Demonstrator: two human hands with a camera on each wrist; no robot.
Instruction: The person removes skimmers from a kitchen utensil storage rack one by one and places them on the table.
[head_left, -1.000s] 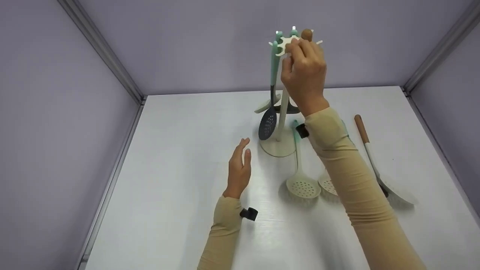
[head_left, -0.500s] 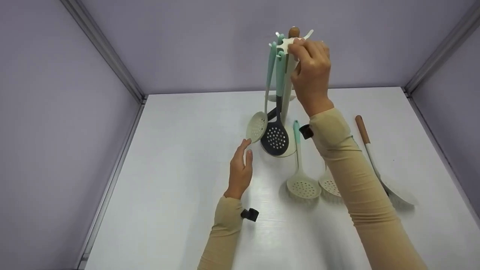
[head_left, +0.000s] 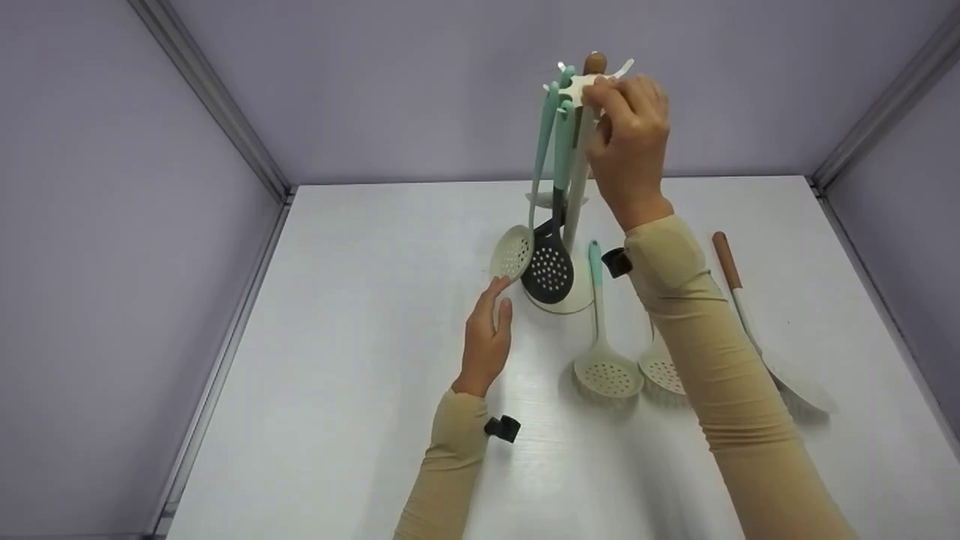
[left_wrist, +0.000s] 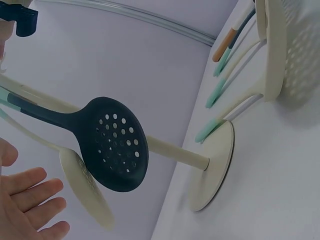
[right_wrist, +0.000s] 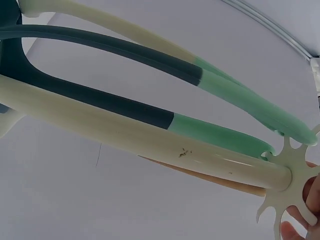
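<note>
the right hand (head_left: 628,142) pinches the rack's slotted top (head_left: 581,86) while the left hand (head_left: 487,337) hovers slack-fingered by the cream skimmer (head_left: 514,253) — best turned slowly, so the hanging dark skimmer (head_left: 548,271) doesn't swing.

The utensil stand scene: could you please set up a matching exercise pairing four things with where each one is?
Things:
1. dark slotted spoon
2. cream skimmer with mint handle
3. right hand
4. left hand

Places:
A. at the stand's top hub
B. lying flat on the table
C. hanging from the stand
D. open, beside the stand's base

Pairs: 1-C, 2-B, 3-A, 4-D
</note>
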